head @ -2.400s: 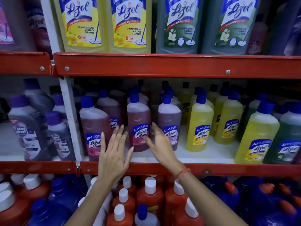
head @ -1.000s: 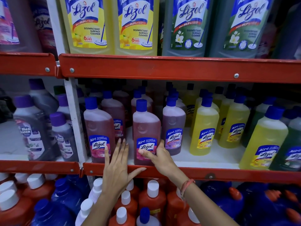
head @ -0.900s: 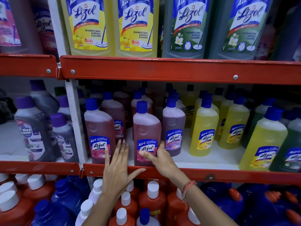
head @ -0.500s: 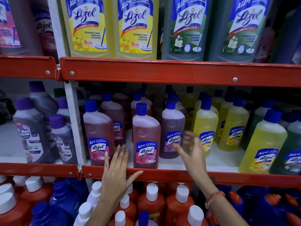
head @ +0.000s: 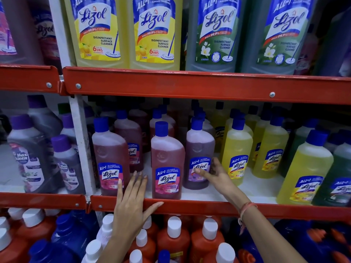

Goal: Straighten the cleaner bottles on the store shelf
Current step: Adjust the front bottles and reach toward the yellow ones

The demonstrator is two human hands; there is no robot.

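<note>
On the middle shelf, a pink Lizol bottle [head: 167, 160] stands upright at the red front lip [head: 199, 206], with another pink bottle [head: 109, 150] to its left. A purple Lizol bottle [head: 199, 145] stands further back, to the right of the middle pink bottle. My right hand [head: 216, 175] wraps the purple bottle's lower right side, thumb on its label and fingers behind. My left hand [head: 131, 205] lies flat and open on the shelf lip between the two pink bottles, holding nothing.
Yellow bottles [head: 237, 147] and green ones [head: 340, 168] fill the shelf to the right. Grey bottles [head: 28, 154] stand left of a white post [head: 79, 139]. Large bottles [head: 98, 31] sit on the shelf above. Orange bottles [head: 172, 238] stand below.
My right hand left the middle pink bottle, moved right and closed on the purple bottle. The middle pink bottle now stands at the shelf lip. My left hand stayed on the lip.
</note>
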